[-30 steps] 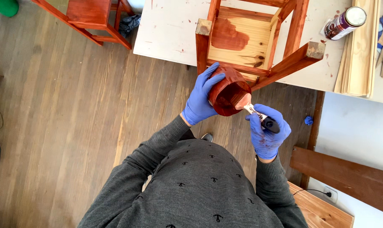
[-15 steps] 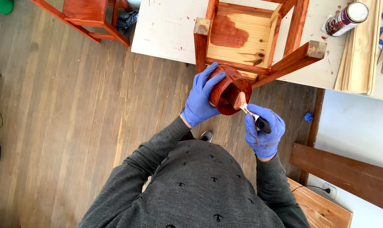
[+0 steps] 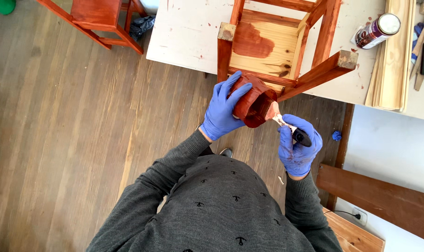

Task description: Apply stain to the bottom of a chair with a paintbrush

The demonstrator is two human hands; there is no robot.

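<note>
left hand (image 3: 223, 109) gripping stain cup (image 3: 251, 100) | right hand (image 3: 296, 147) gripping brush (image 3: 286, 127), dipping | keeping cup level, wiping excess on rim

The brush (image 3: 286, 127) bristles are hidden inside the stain-covered cup (image 3: 253, 100).

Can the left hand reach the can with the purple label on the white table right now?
Probably not as things stand. The left hand is wrapped around the stain container, so it is busy. The can lies far off on the table's other side, past the upturned stool.
</note>
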